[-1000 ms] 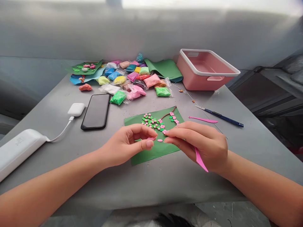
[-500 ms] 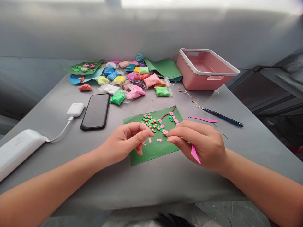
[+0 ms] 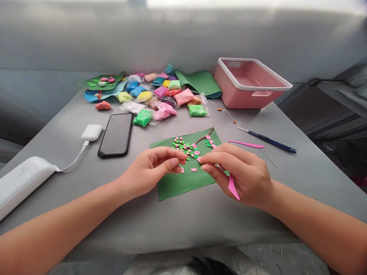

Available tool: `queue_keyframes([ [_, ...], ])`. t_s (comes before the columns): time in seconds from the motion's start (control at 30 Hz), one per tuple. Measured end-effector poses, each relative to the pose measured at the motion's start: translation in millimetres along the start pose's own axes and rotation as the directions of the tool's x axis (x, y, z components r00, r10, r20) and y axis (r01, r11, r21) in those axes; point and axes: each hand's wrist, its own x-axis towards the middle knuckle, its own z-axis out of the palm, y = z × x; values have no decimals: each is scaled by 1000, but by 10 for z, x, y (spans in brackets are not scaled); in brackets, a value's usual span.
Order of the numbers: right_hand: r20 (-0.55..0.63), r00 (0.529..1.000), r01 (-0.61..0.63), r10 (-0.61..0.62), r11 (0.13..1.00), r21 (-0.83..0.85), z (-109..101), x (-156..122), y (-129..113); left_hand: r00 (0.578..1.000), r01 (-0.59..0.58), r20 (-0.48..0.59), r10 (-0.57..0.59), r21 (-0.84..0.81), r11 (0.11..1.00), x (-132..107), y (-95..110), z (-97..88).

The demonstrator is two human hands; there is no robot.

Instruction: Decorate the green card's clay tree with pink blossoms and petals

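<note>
Above the green sheet of paper (image 3: 183, 187), my left hand (image 3: 155, 168) has its fingers bent towards the thumb; whatever may be between the tips is hidden or too small to name. My right hand (image 3: 243, 173) is closed round a pink plastic clay knife (image 3: 233, 188), whose toothed end sticks out below the palm. Its thumb and forefinger come close together near the clay flowers. On the paper are a brown clay branch (image 3: 205, 136), pink clay flowers (image 3: 196, 152), small pink balls and green clay leaves (image 3: 174, 145). Below them lies a loose pink clay oval (image 3: 194, 170), with another beside my left fingertips.
Bags of coloured clay (image 3: 160, 97) are heaped at the back, near a pink basket (image 3: 243, 95). A phone (image 3: 115, 135), a white charging case (image 3: 91, 132) and a power bank (image 3: 25, 187) lie left. To the right are another pink knife (image 3: 248, 144) and a dark-blue-handled tool (image 3: 272, 142).
My left hand has shifted slightly right and its fingers have drawn together, hiding a pink bit seen below them. My right hand, with the clay knife, has moved slightly left.
</note>
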Motion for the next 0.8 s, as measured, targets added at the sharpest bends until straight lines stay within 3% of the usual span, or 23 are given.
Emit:
queue_keyframes([
  [0.33,3,1000,-3,3,1000,-7,25,2,21,996,-78,-33,78,-5,997,9,36,6],
  [0.53,57,998,-6,5,1000,10,19,-10,24,994,-46,-96,50,44,998,1,21,6],
  [0.8,15,1000,14,-14,1000,-7,23,-2,15,993,-35,-109,34,-12,999,10,-26,-36],
])
